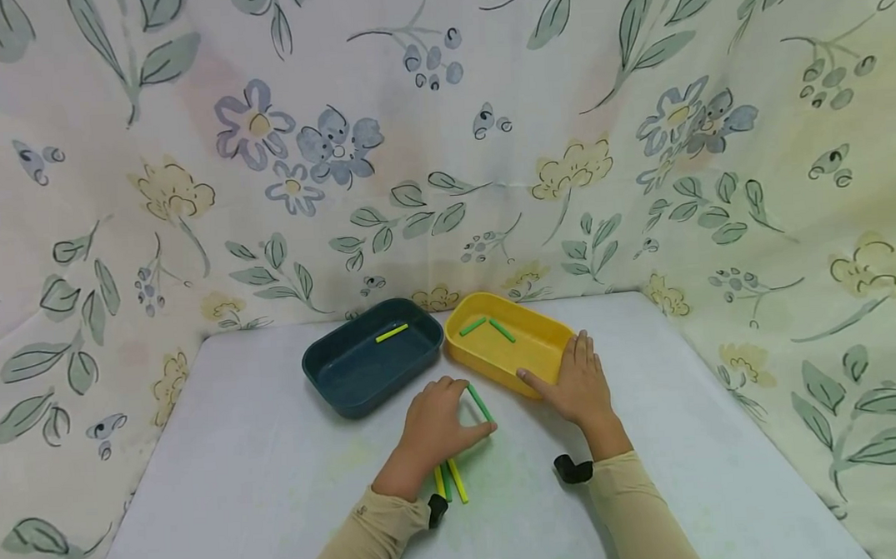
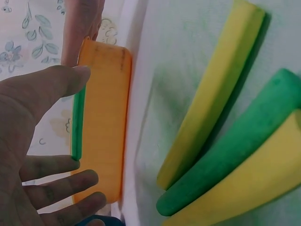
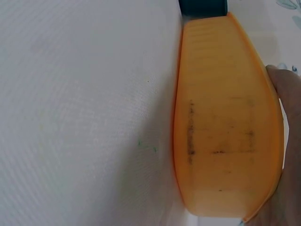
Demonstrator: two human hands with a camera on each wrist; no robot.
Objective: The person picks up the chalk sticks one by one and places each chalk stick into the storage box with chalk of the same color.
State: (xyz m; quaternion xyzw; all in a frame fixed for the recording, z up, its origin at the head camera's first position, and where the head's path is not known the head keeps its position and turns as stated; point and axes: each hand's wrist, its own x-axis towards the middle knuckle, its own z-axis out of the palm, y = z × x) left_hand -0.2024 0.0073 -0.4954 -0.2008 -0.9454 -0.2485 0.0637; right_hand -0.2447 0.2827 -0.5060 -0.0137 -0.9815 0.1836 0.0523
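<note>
My left hand (image 1: 437, 426) pinches a thin green stick (image 1: 479, 403) end to end between thumb and finger, in front of the yellow tray (image 1: 489, 368). In the left wrist view the held green stick (image 2: 78, 125) overlaps the tray's side, the other fingers spread below it. On the table under that wrist lie two yellow sticks (image 2: 211, 94) and a green stick (image 2: 235, 146). My right hand (image 1: 584, 390) holds the yellow tray's near right corner, thumb over the near rim, fingers along the right end. Two green sticks (image 1: 502, 330) lie inside that tray.
A dark teal tray (image 1: 340, 397) stands left of the yellow one, their rims close together, with one yellow stick (image 1: 392, 333) in it. White cloth covers the table (image 1: 246, 472). A floral curtain (image 1: 412, 148) hangs behind and at both sides.
</note>
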